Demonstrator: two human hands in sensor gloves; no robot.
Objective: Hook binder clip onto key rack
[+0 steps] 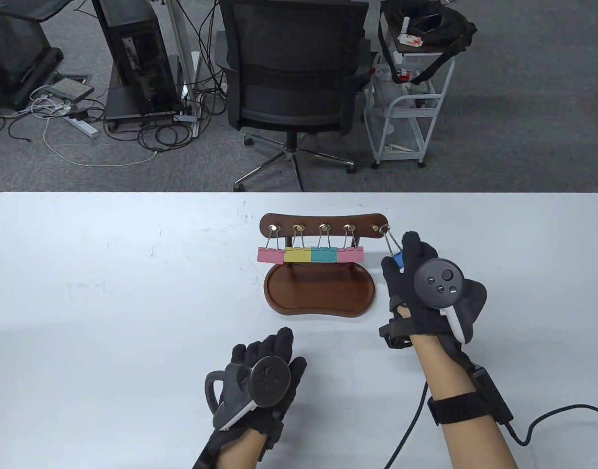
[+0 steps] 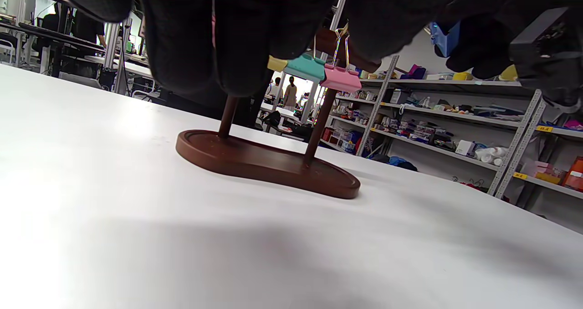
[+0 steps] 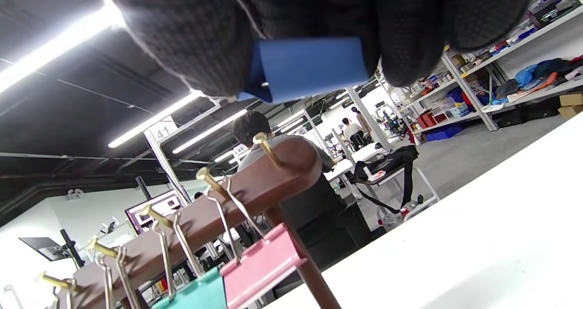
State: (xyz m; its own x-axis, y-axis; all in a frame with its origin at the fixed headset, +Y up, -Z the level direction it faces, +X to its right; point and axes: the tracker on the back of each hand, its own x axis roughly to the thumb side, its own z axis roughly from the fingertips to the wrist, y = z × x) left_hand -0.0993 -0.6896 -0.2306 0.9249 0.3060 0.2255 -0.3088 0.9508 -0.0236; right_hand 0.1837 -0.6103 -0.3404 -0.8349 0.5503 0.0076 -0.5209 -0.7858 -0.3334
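Observation:
The brown wooden key rack (image 1: pixel 323 224) stands mid-table on its tray base (image 1: pixel 318 295). Pink, yellow, teal and pink binder clips (image 1: pixel 323 254) hang from its first hooks. My right hand (image 1: pixel 400 254) pinches a blue binder clip (image 1: pixel 399 260) beside the rack's right end. The clip's wire loop (image 1: pixel 389 238) reaches up to the rightmost hook (image 1: pixel 378 228). In the right wrist view the blue clip (image 3: pixel 309 67) sits between my fingers above that hook (image 3: pixel 266 147), which shows no wire on it. My left hand (image 1: pixel 279 349) rests palm down and empty in front of the rack.
The white table's far edge (image 1: pixel 299 193) lies just behind the rack. An office chair (image 1: pixel 291 73) and a white cart (image 1: pixel 411 102) stand beyond it. My right arm's cable (image 1: pixel 538 425) trails over the table's near right corner.

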